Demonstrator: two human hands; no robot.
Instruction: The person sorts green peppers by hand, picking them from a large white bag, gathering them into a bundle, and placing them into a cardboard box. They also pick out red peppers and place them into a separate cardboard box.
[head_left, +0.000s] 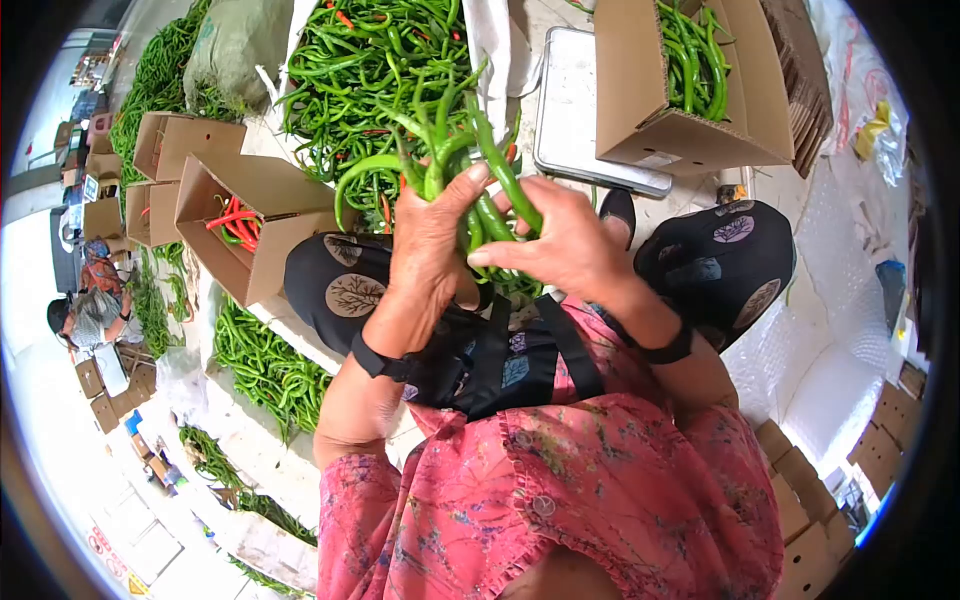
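Note:
Long green chili peppers (pixel 436 178) stick up in a bunch from my left hand (pixel 425 240), whose fingers are wrapped round them. Close beside it, my right hand (pixel 565 245) is closed on green chili peppers too, with one long pepper (pixel 503 178) slanting up across its fingers. Both hands are in front of my knees, above a large heap of green chili peppers (pixel 375 60) with a few red ones mixed in. Part of the bunch between the palms is hidden by my fingers.
A flat metal scale (pixel 575 100) lies ahead, beside a cardboard box (pixel 630 85) holding green peppers. At left, an open carton (pixel 215 190) holds red peppers. More green peppers (pixel 265 370) lie near my left knee. A co-worker (pixel 95 305) sits farther left.

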